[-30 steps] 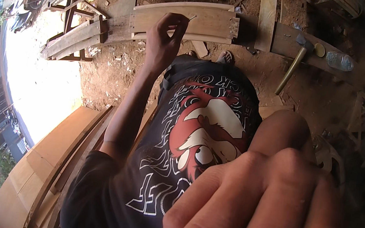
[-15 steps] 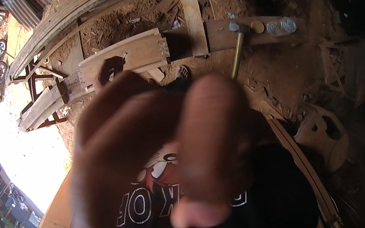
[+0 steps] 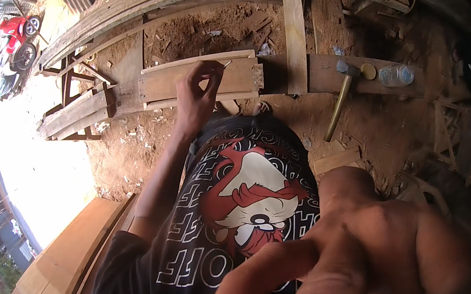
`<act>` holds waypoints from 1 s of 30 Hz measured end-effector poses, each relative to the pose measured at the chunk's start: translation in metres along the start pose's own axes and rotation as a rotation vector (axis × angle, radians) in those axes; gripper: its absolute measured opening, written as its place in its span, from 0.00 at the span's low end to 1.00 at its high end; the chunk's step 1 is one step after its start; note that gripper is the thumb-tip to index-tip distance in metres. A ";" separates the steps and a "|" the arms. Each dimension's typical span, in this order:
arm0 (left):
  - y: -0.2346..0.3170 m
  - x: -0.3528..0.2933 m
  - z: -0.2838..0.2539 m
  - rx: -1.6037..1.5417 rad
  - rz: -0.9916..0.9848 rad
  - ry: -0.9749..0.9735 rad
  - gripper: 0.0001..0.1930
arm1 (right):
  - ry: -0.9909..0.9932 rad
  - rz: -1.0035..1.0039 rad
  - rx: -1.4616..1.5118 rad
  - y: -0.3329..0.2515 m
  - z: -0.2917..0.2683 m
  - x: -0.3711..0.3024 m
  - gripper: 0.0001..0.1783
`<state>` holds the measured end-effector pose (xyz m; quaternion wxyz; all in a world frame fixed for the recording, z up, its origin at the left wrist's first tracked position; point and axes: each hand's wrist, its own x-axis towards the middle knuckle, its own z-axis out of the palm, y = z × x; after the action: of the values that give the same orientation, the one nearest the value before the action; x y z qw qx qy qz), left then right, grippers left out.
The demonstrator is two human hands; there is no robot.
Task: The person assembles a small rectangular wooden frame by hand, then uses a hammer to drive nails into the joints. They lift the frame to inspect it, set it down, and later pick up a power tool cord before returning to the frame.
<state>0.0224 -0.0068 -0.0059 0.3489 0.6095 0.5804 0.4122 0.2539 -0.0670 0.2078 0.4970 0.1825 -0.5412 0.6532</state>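
Left hand: a small pale stick (image 3: 228, 64) was held pinched between the fingertips of the left hand (image 3: 196, 94).
Stick: it was held up over the wooden panel (image 3: 165, 80).
Right hand: the right hand (image 3: 373, 238) was raised close to the camera, fingers partly bent; whether anything was gripped could not be told.
Plank: a hammer (image 3: 339, 107), a yellow disc (image 3: 368, 71) and a clear bottle (image 3: 397, 75) were seen along the plank (image 3: 322, 77).

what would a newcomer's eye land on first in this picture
Most likely the right hand, huge and close to the camera at lower right, with the red cartoon print on the black shirt beside it. Next, perhaps, the left hand, left of centre, pinching a small pale stick, seen against some boards. Farther up and right, a hammer lies on a plank.
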 end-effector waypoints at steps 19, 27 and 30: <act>-0.117 0.011 0.072 -0.086 -0.212 -0.262 0.12 | 0.603 0.778 -1.102 0.197 -0.200 -0.216 0.11; -0.095 0.013 0.078 0.158 -0.002 -0.167 0.12 | 0.695 0.905 -1.126 0.204 -0.219 -0.221 0.12; -0.086 0.016 0.079 0.155 0.019 -0.153 0.12 | 0.676 0.867 -1.181 0.206 -0.221 -0.217 0.11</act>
<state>0.0574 0.0206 -0.1149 0.3401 0.6696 0.5766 0.3216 0.2407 0.0479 -0.1461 0.3506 -0.5439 -0.6402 0.4140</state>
